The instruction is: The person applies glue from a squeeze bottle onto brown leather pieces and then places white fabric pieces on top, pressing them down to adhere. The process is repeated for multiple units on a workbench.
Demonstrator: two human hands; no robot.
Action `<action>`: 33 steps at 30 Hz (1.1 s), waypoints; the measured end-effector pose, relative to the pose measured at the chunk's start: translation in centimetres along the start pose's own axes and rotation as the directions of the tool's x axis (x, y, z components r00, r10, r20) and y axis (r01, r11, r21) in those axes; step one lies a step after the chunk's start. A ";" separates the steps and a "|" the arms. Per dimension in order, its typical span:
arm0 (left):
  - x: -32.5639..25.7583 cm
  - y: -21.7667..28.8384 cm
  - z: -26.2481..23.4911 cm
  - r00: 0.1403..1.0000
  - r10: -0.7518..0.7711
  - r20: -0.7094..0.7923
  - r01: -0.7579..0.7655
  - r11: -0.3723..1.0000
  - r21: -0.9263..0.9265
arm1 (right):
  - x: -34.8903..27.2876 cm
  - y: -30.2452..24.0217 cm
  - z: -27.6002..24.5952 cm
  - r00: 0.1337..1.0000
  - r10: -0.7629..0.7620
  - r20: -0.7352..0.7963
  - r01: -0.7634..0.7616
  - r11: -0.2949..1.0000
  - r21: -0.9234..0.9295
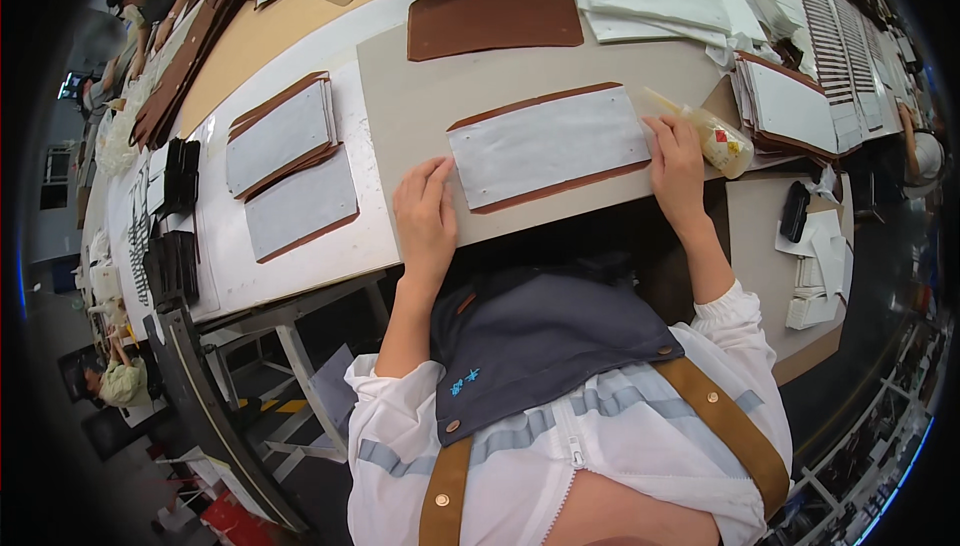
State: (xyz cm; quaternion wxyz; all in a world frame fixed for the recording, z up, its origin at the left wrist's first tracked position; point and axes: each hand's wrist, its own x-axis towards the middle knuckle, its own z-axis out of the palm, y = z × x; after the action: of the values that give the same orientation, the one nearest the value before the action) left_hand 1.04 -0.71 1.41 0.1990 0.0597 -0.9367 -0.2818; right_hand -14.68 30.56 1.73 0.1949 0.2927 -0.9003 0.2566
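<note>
A brown leather panel with a grey-white lining sheet (548,144) lies flat on a grey cardboard mat (420,96) in front of me. My left hand (425,214) rests flat at the panel's left end, fingers touching its edge. My right hand (676,168) presses on the right end, fingers spread. Neither hand holds anything. A small glue bottle (712,134) with a yellow and red label lies just right of my right hand.
Two more lined brown panels (285,161) lie to the left; a bare brown panel (495,20) lies further back. Stacks of panels (790,106) and white sheets sit at the right. Black pieces (172,211) line the left table edge. Other people work at the far left.
</note>
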 end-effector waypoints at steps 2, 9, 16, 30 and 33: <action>0.0 0.3 0.6 1.000 0.023 0.002 -0.023 1.000 -0.008 | 0.0 -1.0 0.2 1.000 0.012 -0.004 -0.012 0.999 0.033; 2.5 2.9 4.5 0.974 0.176 0.142 -0.189 0.979 0.083 | 2.2 -7.2 4.8 0.962 -0.226 0.152 0.202 0.967 0.158; 2.1 3.1 5.5 0.964 0.127 0.233 -0.192 0.940 0.282 | 2.4 -7.1 7.2 0.897 -0.310 0.314 0.290 0.951 0.111; 1.3 1.4 3.6 0.979 -0.044 0.200 0.042 0.999 0.011 | 1.3 -1.7 3.9 0.956 -0.017 0.293 0.026 0.999 -0.028; 2.0 0.9 0.3 0.849 -0.358 0.388 0.519 0.426 -0.741 | 0.6 -1.6 2.5 0.966 -0.043 0.255 0.039 0.999 0.022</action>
State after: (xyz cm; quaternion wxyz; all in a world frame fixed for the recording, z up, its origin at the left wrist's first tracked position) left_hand -0.91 -0.27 2.33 0.0412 0.1771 -0.6566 -0.7320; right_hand -14.62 27.72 0.62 0.0801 0.3435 -0.9094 0.2202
